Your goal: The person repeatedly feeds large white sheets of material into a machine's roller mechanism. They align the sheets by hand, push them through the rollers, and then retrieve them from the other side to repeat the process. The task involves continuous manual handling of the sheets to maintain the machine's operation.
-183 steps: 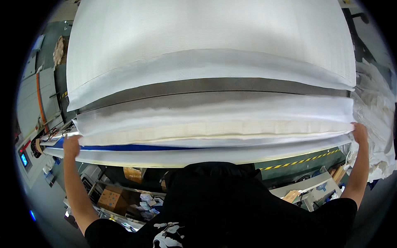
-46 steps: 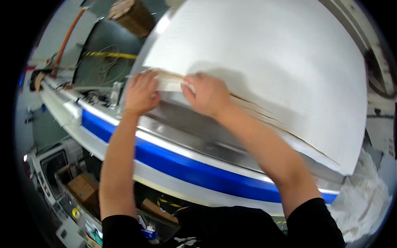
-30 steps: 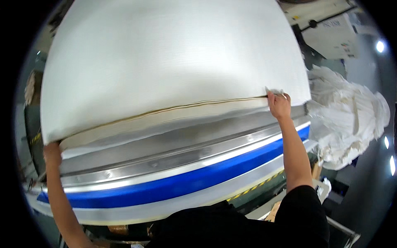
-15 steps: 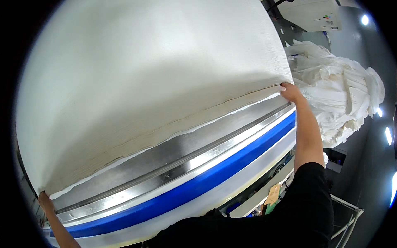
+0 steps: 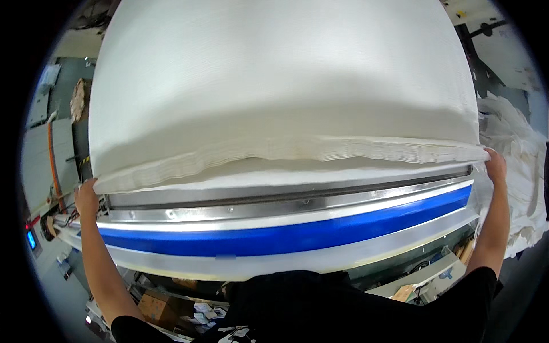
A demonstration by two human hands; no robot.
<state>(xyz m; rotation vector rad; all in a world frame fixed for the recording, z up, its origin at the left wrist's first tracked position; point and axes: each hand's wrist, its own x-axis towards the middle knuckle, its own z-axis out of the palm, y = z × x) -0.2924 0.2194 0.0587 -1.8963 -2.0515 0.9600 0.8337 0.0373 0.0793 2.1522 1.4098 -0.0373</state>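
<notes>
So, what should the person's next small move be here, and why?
Probably a gentle outward pull with both hands to even out the layered white fabric: the left hand and right hand hold opposite ends of its near edge, and between them that edge looks wavy beyond the metal strip.

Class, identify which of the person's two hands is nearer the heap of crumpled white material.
The right hand: the heap lies close beside it, while the left hand holds the opposite end of the layered white sheets.
</notes>
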